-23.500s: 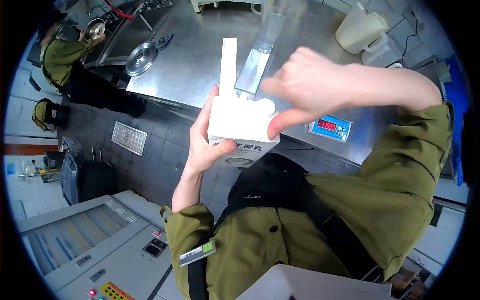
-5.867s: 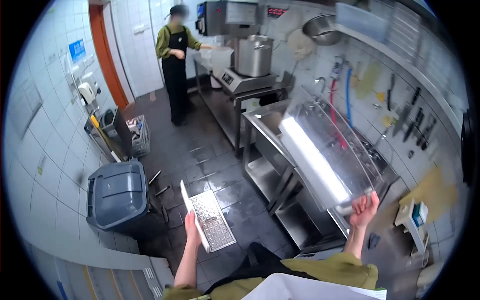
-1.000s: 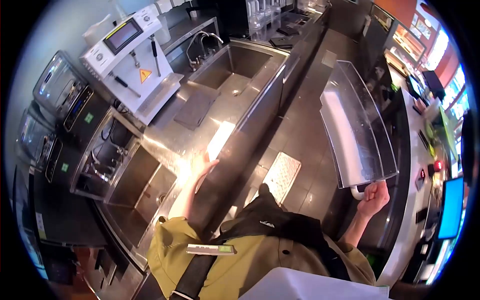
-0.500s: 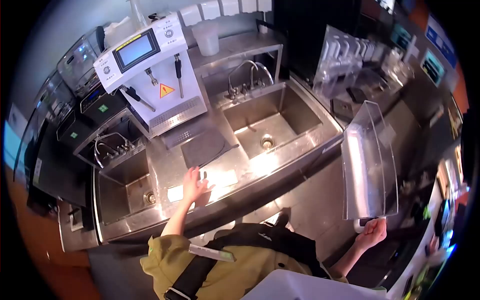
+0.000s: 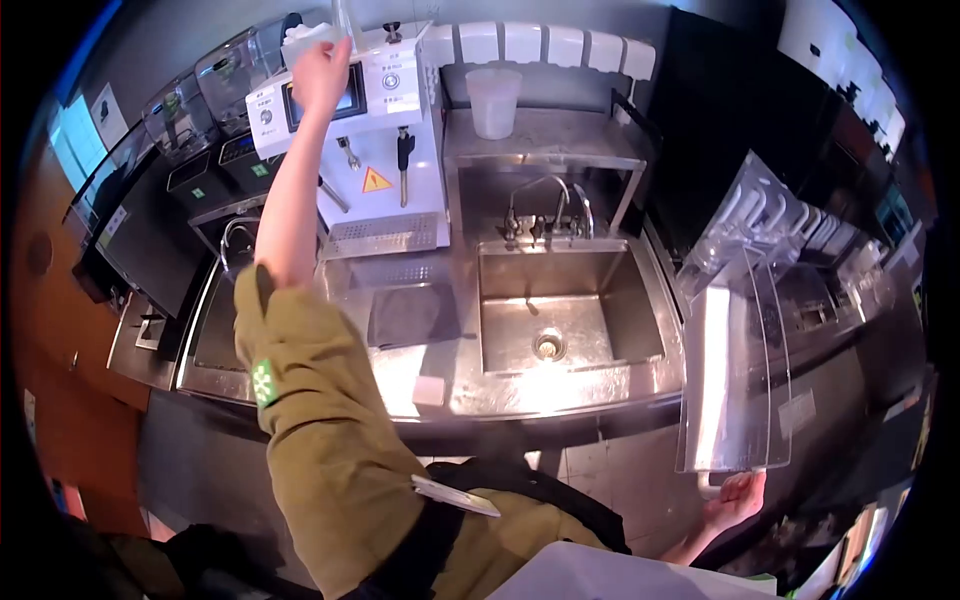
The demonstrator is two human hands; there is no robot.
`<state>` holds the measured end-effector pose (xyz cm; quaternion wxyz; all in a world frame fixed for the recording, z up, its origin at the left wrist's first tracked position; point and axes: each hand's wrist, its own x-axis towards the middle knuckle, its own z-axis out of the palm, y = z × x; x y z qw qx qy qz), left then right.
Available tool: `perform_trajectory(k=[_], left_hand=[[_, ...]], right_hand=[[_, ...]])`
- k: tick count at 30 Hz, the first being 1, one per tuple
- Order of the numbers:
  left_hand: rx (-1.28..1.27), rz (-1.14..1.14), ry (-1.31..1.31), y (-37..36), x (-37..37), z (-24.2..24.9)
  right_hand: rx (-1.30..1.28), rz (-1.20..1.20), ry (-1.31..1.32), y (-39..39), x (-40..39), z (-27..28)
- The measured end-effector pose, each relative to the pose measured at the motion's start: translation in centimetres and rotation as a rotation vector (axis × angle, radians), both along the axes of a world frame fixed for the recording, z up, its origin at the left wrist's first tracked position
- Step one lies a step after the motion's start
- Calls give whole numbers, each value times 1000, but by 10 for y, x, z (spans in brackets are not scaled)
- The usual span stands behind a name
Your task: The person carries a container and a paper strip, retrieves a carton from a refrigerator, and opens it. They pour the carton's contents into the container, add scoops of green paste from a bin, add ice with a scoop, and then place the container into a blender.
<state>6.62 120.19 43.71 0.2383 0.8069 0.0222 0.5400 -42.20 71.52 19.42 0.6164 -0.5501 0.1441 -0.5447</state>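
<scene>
My left hand (image 5: 322,78) is raised in front of the screen of a white dispensing machine (image 5: 375,200). Its fingers are curled at the machine's top, beside an upright clear tube-like piece (image 5: 344,25) and a crumpled white cloth or paper (image 5: 305,42). What the fingers hold, if anything, I cannot make out. Low on the right, my right hand (image 5: 740,497) is closed round the handle of a long clear plastic container (image 5: 735,370), which stands up above the fist. A lengthwise line runs down its transparent body.
A steel sink (image 5: 560,320) with taps (image 5: 545,225) lies right of the machine. A translucent bucket (image 5: 494,104) stands on a steel shelf (image 5: 560,135). A dark mat (image 5: 408,316) and a small white block (image 5: 429,390) lie on the counter. More clear containers with handles (image 5: 765,215) are at right.
My left hand has risen from the counter's front edge to the top of the machine. The view has turned and shifted left. My right hand still grips the container.
</scene>
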Motion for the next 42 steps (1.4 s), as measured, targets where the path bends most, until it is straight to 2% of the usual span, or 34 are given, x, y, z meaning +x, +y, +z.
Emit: perform_trajectory(k=[1,3,5,6,7,8,9,10,11,12,13,14,15,17,18,20,24,30,36,42], left_hand=[[20,200,-18,-3,28,11],[-164,378,207,-4,62,23],[-109,355,315,18,103,13],[-33,445,327,37,134,2],[54,543,322,24,118,3],[98,592,472,7,90,9],[332,920,-33,73,166,-23],[330,721,-374,31,145,-40],[296,256,-533,-60,115,-61],[249,-267,-539,-156,87,-96],[223,-726,-379,-249,53,-140],[240,-1121,-159,-340,9,-190],[333,-1442,88,-417,-43,-240],[628,-1911,471,-528,-155,-325],[791,-2063,575,-567,-205,-359],[1088,-2235,662,-635,-291,-413],[1485,-2345,534,-732,-436,-468],[1708,-2375,288,-788,-577,-492],[1870,-2392,191,-804,-657,-501],[2033,-2405,194,-824,-681,-511]], right_hand=[[13,5,-12,-5,5,-2],[55,-29,40,-6,10,4],[62,-174,69,-9,18,5],[96,-136,125,-11,9,4],[106,-201,103,-13,9,0],[23,-190,103,-17,10,-2],[108,-234,42,-21,11,-6],[180,-273,89,-18,14,7],[145,-246,45,-25,10,4],[212,-272,93,-26,9,12],[214,-245,106,-26,1,8],[85,-408,151,-29,4,12],[17,-444,191,-37,-6,2],[-223,-637,436,-48,-22,-6],[-112,-621,373,-47,-36,3],[37,-621,181,-54,-62,-2],[19,-716,99,-68,-122,-6],[-4,-1032,176,-70,-177,4],[4,-1324,163,-57,-228,17],[29,-1577,137,-46,-239,17]])
